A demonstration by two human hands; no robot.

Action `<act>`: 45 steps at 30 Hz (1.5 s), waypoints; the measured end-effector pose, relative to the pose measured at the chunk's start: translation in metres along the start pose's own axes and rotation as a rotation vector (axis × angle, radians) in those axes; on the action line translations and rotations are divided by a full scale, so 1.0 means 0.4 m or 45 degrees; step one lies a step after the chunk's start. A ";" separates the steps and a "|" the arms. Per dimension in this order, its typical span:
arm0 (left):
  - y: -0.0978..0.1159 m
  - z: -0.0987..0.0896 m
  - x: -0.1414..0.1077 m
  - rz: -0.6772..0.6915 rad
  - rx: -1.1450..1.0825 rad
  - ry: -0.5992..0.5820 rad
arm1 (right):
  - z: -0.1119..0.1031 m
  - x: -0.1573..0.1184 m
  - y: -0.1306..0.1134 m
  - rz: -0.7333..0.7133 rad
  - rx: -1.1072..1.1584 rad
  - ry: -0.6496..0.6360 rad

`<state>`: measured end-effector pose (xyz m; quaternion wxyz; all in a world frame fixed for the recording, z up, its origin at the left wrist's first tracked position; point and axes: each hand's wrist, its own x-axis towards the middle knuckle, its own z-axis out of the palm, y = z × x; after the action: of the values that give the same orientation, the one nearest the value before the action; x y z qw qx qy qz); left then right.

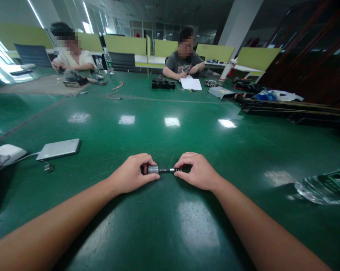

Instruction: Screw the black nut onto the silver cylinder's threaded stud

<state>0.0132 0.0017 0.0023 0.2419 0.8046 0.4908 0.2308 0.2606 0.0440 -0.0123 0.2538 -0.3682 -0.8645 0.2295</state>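
Note:
My left hand (134,169) grips a silver metal cylinder (153,170) between thumb and fingers. From its right side a thin dark rod (166,170) runs level to a dark, ribbed tip that looks threaded or coiled. That tip is pinched by the thumb and fingertips of my right hand (196,170). Both hands are low over the green table (147,139), and the piece lies sideways between them. My left fingers partly hide the cylinder's far end. Whether rod and cylinder are one piece, I cannot tell.
On the left lie a silver flat box (58,149) with a cable and a white device (9,153). A plastic bottle (324,187) lies at right. Across the table sit two people, near a black tray (163,83), paper (193,84) and long dark parts (288,108).

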 end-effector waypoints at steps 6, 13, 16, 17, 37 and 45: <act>-0.003 -0.002 -0.005 0.023 -0.037 -0.029 | 0.043 0.011 -0.033 0.006 0.024 0.026; -0.001 0.002 -0.002 -0.002 0.010 -0.035 | 0.060 0.012 -0.068 -0.106 0.034 0.017; 0.001 0.004 -0.001 -0.011 0.029 -0.029 | 0.058 0.009 -0.067 -0.133 0.024 -0.010; 0.002 0.004 0.000 -0.004 0.030 -0.030 | 0.058 0.008 -0.067 -0.135 0.018 -0.020; 0.007 0.003 0.000 0.020 0.041 -0.016 | 0.053 0.008 -0.061 -0.121 -0.034 -0.031; 0.006 0.004 -0.002 0.026 0.017 0.000 | 0.047 0.003 -0.058 -0.098 -0.018 -0.045</act>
<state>0.0156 -0.0001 0.0024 0.2342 0.8112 0.4839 0.2302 0.2362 0.0265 -0.0129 0.2444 -0.3325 -0.8840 0.2198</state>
